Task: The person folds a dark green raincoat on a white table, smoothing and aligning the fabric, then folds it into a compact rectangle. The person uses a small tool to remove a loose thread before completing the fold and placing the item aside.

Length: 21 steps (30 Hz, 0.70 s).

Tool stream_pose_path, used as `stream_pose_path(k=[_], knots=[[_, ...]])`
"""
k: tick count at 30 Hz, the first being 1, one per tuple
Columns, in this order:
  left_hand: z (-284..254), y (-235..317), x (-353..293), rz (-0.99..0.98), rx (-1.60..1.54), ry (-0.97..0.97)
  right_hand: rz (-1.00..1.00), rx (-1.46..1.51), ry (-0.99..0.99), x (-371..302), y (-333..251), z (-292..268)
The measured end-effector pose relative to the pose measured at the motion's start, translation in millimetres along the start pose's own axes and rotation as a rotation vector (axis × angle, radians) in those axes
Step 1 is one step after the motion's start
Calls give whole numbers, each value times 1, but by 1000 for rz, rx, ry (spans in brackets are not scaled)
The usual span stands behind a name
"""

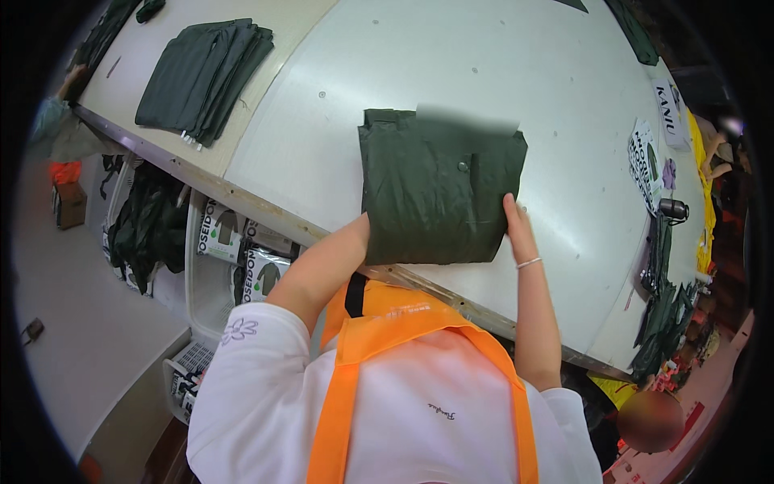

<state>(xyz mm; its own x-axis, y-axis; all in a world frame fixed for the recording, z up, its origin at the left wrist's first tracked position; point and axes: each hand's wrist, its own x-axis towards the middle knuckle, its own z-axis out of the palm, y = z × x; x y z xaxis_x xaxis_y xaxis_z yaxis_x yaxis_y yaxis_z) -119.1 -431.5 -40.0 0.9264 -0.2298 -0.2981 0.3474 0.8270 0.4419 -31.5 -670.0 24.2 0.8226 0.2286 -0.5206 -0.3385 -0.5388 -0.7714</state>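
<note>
A dark green garment (439, 194), folded into a rough rectangle with a round snap on its front, lies near the table's front edge in front of me. My right hand (516, 216) grips its right edge, the thumb side showing and the other fingers partly behind the cloth. At the lower left edge my left hand (364, 230) goes under the garment; its fingers are hidden. A blurred patch covers part of the top edge.
A stack of folded green garments (205, 77) lies at the far left of the white table (322, 153). Below the left edge stands a crate (197, 278) holding printed packages. Along the right side are a printed bag (645, 165), a box (671, 113) and a dark cylinder (674, 210).
</note>
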Motion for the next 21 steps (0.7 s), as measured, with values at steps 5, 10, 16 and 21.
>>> stream_pose_path(k=[5,10,16,21], knots=[[4,1,-6,-31,66,74,-39,-2,196,-6,38,27],[7,-2,-7,-93,150,148,6,-99,194,0,32,19],[10,9,-13,-318,462,309,-26,-84,208,6,43,26],[-18,31,-78,-301,476,444,-96,-159,236,1,37,26]])
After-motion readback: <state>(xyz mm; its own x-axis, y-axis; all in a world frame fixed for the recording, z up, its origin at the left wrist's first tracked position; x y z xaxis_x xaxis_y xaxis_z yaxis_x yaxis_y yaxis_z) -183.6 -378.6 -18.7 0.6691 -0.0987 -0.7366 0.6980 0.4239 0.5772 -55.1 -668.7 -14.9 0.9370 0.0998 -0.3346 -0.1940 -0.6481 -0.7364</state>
